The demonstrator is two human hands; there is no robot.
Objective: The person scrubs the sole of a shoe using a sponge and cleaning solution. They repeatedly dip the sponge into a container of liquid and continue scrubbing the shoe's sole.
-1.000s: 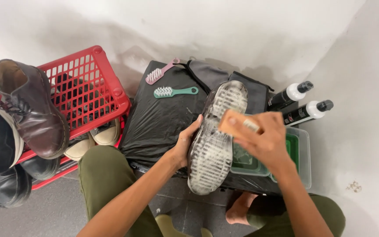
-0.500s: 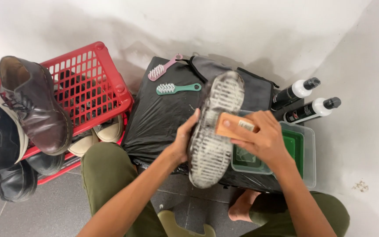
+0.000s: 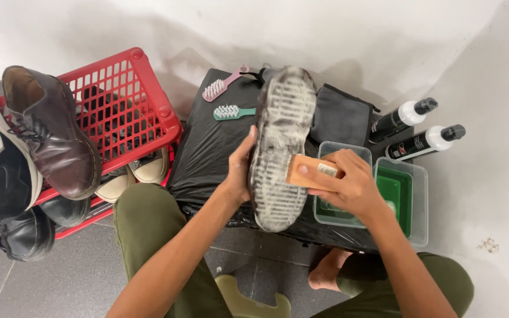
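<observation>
The left hand [image 3: 240, 174] grips the upturned shoe [image 3: 281, 147], fingers clamped on its edge. The right hand [image 3: 349, 185] clamps a wooden brush [image 3: 310, 174] against the foamy sole; right of the shoe sit what look like two plastic tubs [image 3: 410, 200].

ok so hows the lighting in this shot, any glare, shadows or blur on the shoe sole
Head view: soft, even light; the soapy shoe sole is sharp, with no motion blur on the wooden brush in the right hand. Broad soft shadows fall on the white wall behind; mild sheen on the black plastic sheet; slight wide-angle stretch at the edges.
</observation>
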